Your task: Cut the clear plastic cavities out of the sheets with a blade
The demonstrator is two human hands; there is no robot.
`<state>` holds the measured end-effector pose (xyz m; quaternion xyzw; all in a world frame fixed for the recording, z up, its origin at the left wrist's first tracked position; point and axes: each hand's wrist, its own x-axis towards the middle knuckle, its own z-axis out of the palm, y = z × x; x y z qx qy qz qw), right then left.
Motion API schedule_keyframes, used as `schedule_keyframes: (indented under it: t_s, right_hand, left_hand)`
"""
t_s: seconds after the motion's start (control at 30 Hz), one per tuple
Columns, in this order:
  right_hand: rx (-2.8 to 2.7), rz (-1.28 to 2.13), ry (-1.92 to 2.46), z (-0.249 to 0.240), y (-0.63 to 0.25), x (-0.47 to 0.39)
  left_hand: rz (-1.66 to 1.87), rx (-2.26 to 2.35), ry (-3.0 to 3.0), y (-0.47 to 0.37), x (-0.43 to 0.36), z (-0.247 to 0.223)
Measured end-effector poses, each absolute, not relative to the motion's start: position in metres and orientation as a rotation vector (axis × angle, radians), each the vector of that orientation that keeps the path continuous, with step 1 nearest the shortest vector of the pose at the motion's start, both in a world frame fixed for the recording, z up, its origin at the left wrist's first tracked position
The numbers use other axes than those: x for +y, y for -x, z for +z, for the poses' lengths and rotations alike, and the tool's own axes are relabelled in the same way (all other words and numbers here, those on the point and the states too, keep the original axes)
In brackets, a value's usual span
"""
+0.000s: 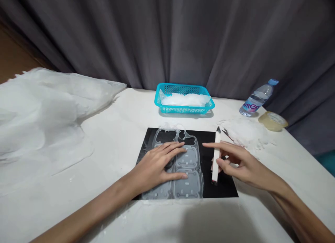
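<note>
A translucent sheet of moulded plastic pieces (187, 187) lies on a black mat (222, 192) on the white table. My left hand (162, 162) rests on the sheet with its fingers spread, holding nothing. Over the mat's right side, my right hand (232, 161) grips a slim white tool (215, 159) between thumb and fingers, its index finger stretched out to the left. The tool stands nearly upright in view, with a dark tip at the top and a dark, reddish lower end. The right hand's lower fingers are partly hidden behind the tool.
Behind the mat is a turquoise basket (187, 109) holding white material. Large translucent plastic bags (42, 121) cover the left side. At the right are a water bottle (256, 100), a tape roll (273, 121), scissors (227, 134) and plastic scraps (247, 131). A grey curtain (188, 37) hangs behind.
</note>
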<state>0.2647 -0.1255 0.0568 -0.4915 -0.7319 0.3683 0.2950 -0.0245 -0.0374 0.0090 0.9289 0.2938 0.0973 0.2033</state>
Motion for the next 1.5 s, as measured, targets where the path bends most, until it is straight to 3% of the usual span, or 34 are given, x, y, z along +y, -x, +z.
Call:
schedule_keyframes:
  t_s: [0.13, 0.33, 0.53, 0.7, 1.13, 1.5]
  right_hand:
    - [-1.914, 1.046, 1.178, 0.047, -0.262, -0.132]
    - [-1.95, 0.427, 1.276, 0.019, -0.25, -0.127]
    - [-1.984, 0.865, 1.191, 0.017, -0.248, -0.124]
    - [-1.912, 0.996, 1.093, 0.013, -0.244, -0.125]
    - [-2.052, 0.817, 1.051, 0.012, -0.233, -0.124]
    - [-2.054, 0.87, 1.108, 0.016, -0.23, -0.125]
  left_hand:
    - [0.274, 0.83, -2.629, 0.022, -0.04, 0.006]
    - [0.451, 0.707, -2.625, 0.026, -0.045, 0.002]
    - [0.395, 0.65, -2.601, 0.027, -0.044, 0.004]
    - [0.377, 0.646, -2.576, 0.027, -0.042, 0.003]
    - [0.331, 0.714, -2.587, 0.024, -0.047, 0.006]
    - [0.321, 0.718, -2.613, 0.023, -0.047, 0.006]
